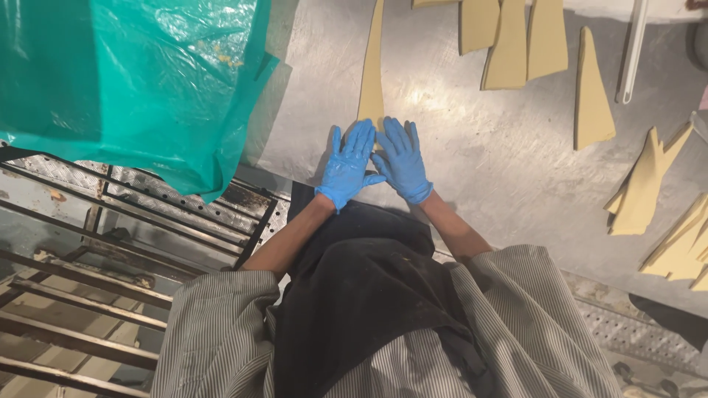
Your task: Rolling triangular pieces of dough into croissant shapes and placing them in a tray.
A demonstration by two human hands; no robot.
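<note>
— Why are both hands laid flat like that?

— The left hand [348,163] and right hand [402,158], both in blue gloves, lie side by side with fingers spread wide, gripping nothing. They press on the near, broad end of a long dough triangle [372,70], whose narrow tip points to the far edge. Palms flat on the wide end looks to me like the way to roll it evenly (a judgement, not something shown).

— And the other pieces?

— More cut dough triangles [512,48] lie apart on the far right of the bench [479,162], some overlapping at the right edge, laid out within reach.

— The surface?

— Dull, scuffed steel. A white tool handle [633,51] rests far right.

— The room?

— A green plastic sheet [125,81] hangs at the left over a metal rack [110,243] of rails and perforated trays.
</note>
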